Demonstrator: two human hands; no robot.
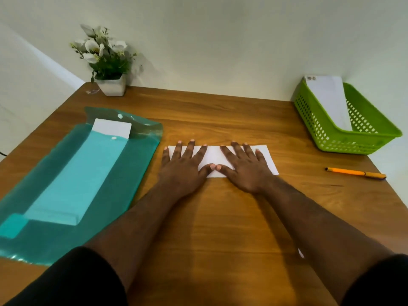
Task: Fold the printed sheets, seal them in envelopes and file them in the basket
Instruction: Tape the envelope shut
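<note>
One envelope [329,100] filed in the basket [344,140], upper right — my hands [217,167], fingers spread flat, press the folded sheet [213,155]; sealing remains.

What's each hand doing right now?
Left hand: open, flat, pressing on the sheet.
Right hand: open, flat, pressing on the sheet.

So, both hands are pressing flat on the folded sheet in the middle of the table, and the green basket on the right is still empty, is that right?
Not quite: the green basket is not empty. The head view shows a white envelope leaning inside it. The rest holds: the left hand and right hand press flat on the folded sheet in the middle of the table.
</note>
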